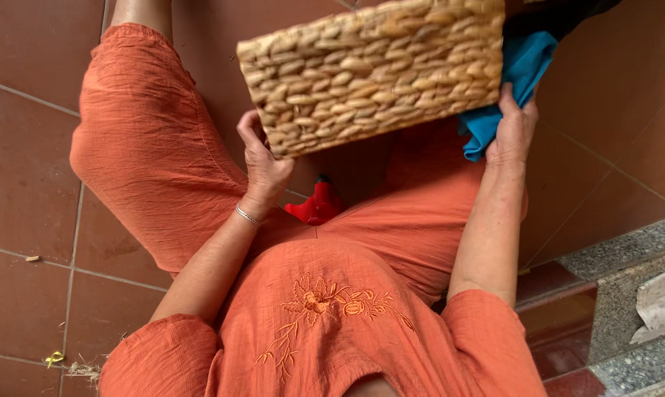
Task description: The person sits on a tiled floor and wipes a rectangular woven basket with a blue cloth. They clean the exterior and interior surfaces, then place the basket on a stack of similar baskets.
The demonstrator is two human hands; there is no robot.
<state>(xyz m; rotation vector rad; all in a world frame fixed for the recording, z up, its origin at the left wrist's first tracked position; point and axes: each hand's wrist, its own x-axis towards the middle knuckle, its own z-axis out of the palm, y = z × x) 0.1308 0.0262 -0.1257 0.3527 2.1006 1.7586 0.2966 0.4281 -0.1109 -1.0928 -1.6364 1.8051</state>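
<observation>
above the lap, a rectangular woven basket [373, 70] of chunky tan braided fibre sits tilted between 2 hands. left hand [262, 158] curls closed on its lower corner; right hand [513, 132] presses its end, fingers also on a soft teal cloth [513, 81]. below, a glossy red object [316, 206] shows between crinkled orange trousers [148, 154], over smooth brown tiles [23, 147].
</observation>
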